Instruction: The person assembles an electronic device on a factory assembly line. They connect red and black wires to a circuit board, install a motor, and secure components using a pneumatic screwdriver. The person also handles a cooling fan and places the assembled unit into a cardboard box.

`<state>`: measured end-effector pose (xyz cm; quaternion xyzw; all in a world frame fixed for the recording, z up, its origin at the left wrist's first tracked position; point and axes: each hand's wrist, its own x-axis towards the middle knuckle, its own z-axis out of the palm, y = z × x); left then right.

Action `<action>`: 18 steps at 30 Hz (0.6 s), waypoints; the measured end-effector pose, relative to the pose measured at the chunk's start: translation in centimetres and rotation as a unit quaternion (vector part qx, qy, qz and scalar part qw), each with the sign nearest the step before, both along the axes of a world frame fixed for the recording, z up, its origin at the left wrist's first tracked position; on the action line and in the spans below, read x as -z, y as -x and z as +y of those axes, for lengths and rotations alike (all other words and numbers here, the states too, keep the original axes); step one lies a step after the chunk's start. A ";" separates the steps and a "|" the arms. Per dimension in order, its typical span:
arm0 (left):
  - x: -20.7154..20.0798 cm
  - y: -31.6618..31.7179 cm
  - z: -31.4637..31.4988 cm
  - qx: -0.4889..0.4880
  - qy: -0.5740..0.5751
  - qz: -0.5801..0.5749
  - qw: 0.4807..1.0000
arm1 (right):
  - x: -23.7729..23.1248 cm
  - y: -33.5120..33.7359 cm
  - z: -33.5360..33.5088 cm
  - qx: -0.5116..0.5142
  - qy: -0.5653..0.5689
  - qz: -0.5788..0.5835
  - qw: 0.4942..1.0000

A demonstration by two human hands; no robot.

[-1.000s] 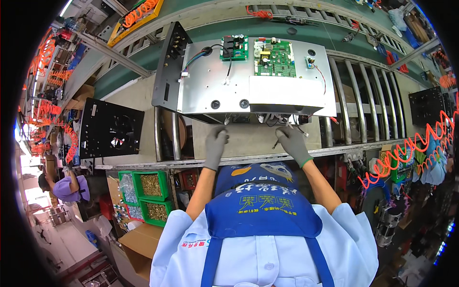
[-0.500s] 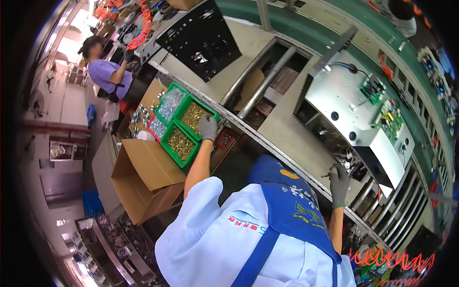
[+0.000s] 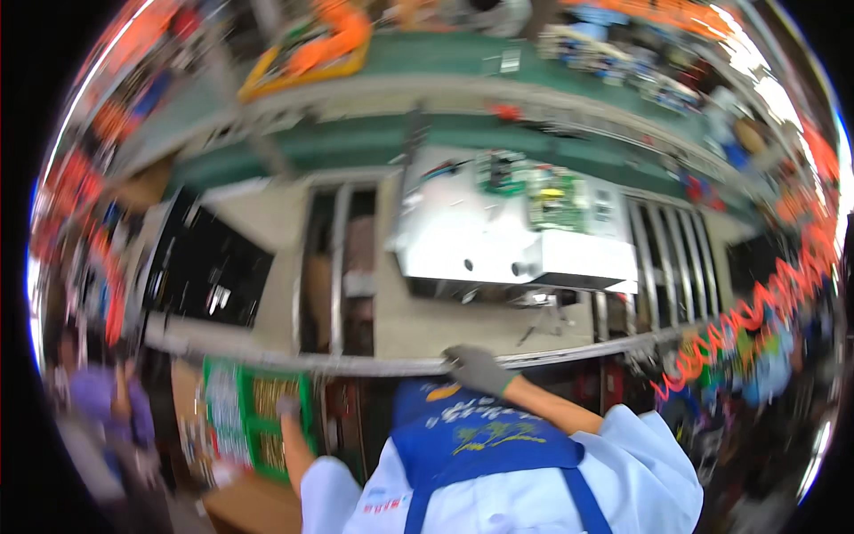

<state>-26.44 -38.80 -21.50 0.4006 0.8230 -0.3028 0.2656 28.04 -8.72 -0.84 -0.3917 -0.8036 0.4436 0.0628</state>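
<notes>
My left hand (image 3: 287, 408), in a grey glove, is at the green parts bin (image 3: 308, 418) on the lower left, over brass-coloured screws (image 3: 269, 394). Motion blur hides its fingers. Beside those screws is a compartment of silvery small parts (image 3: 228, 411). My right hand (image 3: 480, 370), also in a grey glove, is at the bench's near edge in front of my blue apron (image 3: 498, 418). Its fingers are curled together; what they hold, if anything, is too blurred to make out. Beyond it stands a white metal housing (image 3: 471, 227) carrying a green circuit board (image 3: 558, 200).
A black perforated panel (image 3: 209, 262) lies on the bench at left. Metal rollers (image 3: 680, 258) are at right, near a coiled orange hose (image 3: 738, 325). A cardboard box (image 3: 253, 505) is at lower left. A person in purple (image 3: 98, 400) is at far left.
My view has swung round, so the bench now runs level. My right hand has moved left along the near edge, away from the housing's right end. My left hand stays at the screw bin.
</notes>
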 end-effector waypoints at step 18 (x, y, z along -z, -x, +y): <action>-7.2 -7.5 1.0 -0.436 -0.446 0.006 0.782 | -1.0 -3.0 0.2 0.029 -0.019 -0.013 0.999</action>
